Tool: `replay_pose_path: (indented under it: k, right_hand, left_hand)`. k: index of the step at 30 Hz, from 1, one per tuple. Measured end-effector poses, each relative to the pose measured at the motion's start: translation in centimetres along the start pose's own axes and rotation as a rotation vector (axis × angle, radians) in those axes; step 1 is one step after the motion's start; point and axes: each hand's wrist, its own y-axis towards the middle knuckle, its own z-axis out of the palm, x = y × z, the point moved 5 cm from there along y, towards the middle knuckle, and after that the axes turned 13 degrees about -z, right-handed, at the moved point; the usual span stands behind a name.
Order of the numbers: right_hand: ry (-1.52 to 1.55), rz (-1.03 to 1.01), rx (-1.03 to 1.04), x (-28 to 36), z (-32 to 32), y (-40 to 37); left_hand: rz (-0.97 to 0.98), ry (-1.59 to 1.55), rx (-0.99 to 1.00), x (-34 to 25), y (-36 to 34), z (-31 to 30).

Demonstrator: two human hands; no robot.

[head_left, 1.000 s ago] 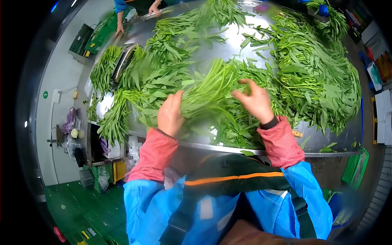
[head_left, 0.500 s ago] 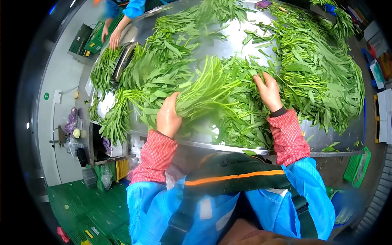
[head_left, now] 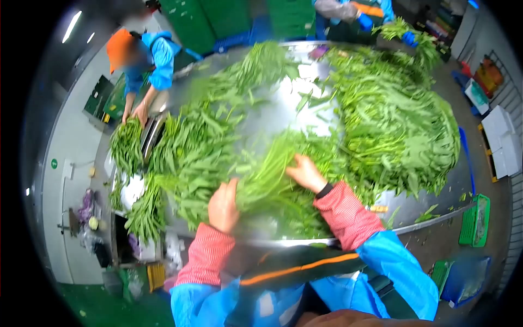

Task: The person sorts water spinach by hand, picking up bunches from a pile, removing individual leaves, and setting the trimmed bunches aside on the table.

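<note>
My left hand (head_left: 222,207) is closed around a bunch of water spinach (head_left: 267,177), whose stems fan out to the upper right. At the bunch's right side, my right hand (head_left: 306,173) has its fingers pinched on the stems; motion blur hides exactly how many it grips. Beneath and behind both hands, loose water spinach (head_left: 321,150) lies on the metal table (head_left: 261,122). More leafy stems (head_left: 199,158) spread to the left of my left hand.
A large heap of water spinach (head_left: 397,133) covers the table's right side. At the far left, a co-worker's hands (head_left: 139,114) touch greens beside a metal fixture (head_left: 152,136). Another person's blue glove (head_left: 408,38) is at the far right. A green basket (head_left: 475,220) stands on the floor.
My right hand has moved left from the loose greens to the bunch in my left hand. The view has tilted up, showing more of the co-workers and green crates behind the table.
</note>
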Motion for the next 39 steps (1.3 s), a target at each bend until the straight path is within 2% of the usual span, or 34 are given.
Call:
replay_pose_path:
  k: [1, 3, 4, 5, 7, 10, 13, 17, 18, 21, 22, 23, 25, 27, 28, 29, 31, 33, 35, 37, 39]
  right_hand:
    - [0.041, 0.109, 0.022, -1.5, 0.1, -0.3]
    - [-0.126, 0.114, 0.04, -2.0, -0.1, -0.5]
    - [-0.04, 0.134, 0.083, -2.0, 0.0, -0.7]
    - [-0.141, 0.135, 0.119, -2.1, 0.0, -0.8]
    - [-0.341, -0.024, -0.067, 1.2, -0.9, -1.7]
    - [-0.554, -0.216, -0.226, 2.3, -1.8, -2.2]
    - [-0.706, 0.004, -0.214, 0.7, -4.7, -1.9]
    - [-0.429, -0.055, -0.347, -2.5, -7.6, -1.7]
    - [-0.094, 0.249, -0.157, -4.6, -7.2, -1.3]
    - [0.013, 0.116, -0.045, -3.7, -3.7, -1.5]
    - [0.229, 0.096, 0.161, -0.6, -2.4, -1.4]
    - [0.167, 0.084, 0.166, 2.0, -1.9, -1.9]
    - [0.132, 0.178, 0.08, -0.4, -1.9, -1.6]
    - [0.147, 0.013, -0.135, -0.9, -4.1, -1.0]
    - [0.306, 0.057, -0.198, 0.2, -5.1, -0.9]
    - [0.199, -0.018, -0.184, -0.7, -6.4, -0.7]
    - [0.41, 0.079, -0.114, 2.5, -8.8, -0.7]
    - [0.686, 0.087, -0.096, 7.4, -10.7, -1.3]
    - [0.895, -0.138, -0.074, 8.5, -12.6, -1.6]
    - [0.993, -0.258, -0.035, 7.2, -13.6, -1.7]
    - [0.439, 0.055, 0.065, 4.8, -11.4, -1.3]
  left_hand:
    - [-0.01, 0.005, 0.013, -0.2, -0.1, -0.2]
    - [-0.004, 0.01, 0.033, 0.1, -0.1, 0.3]
    - [0.006, 0.008, 0.031, 0.0, -0.3, 0.4]
    - [0.011, 0.006, 0.029, 0.0, -0.3, 0.4]
    - [0.016, 0.008, 0.031, 0.0, -0.4, 0.4]
    - [0.018, 0.013, 0.054, 0.1, -0.5, 0.4]
    - [-0.006, -0.016, 0.075, 0.3, -0.7, -0.4]
    - [-0.067, -0.056, 0.074, 1.6, -1.0, -0.9]
    - [-0.11, -0.059, 0.093, 1.9, -1.1, -0.7]
    - [-0.127, -0.125, 0.102, 1.4, -0.9, -0.5]
    - [-0.125, -0.139, 0.105, 1.3, -0.9, -0.4]
    - [-0.124, -0.154, 0.106, 1.3, -0.9, -0.3]
    - [-0.134, -0.179, 0.104, 1.5, -0.9, -0.1]
    - [-0.166, -0.2, 0.102, 2.3, -1.2, 0.1]
    - [-0.198, -0.225, 0.101, 3.2, -1.2, 0.3]
    - [-0.268, -0.247, 0.101, 3.9, -1.4, 0.4]
    - [-0.359, -0.286, 0.108, 4.7, -1.5, 0.1]
    - [-0.423, -0.343, 0.1, 5.7, -1.4, 0.2]
    - [-0.453, -0.373, 0.066, 7.0, -1.5, 0.9]
    - [-0.46, -0.466, 0.09, 7.2, -0.7, 1.1]
    - [-0.506, -0.435, 0.12, 8.5, -0.6, 2.1]
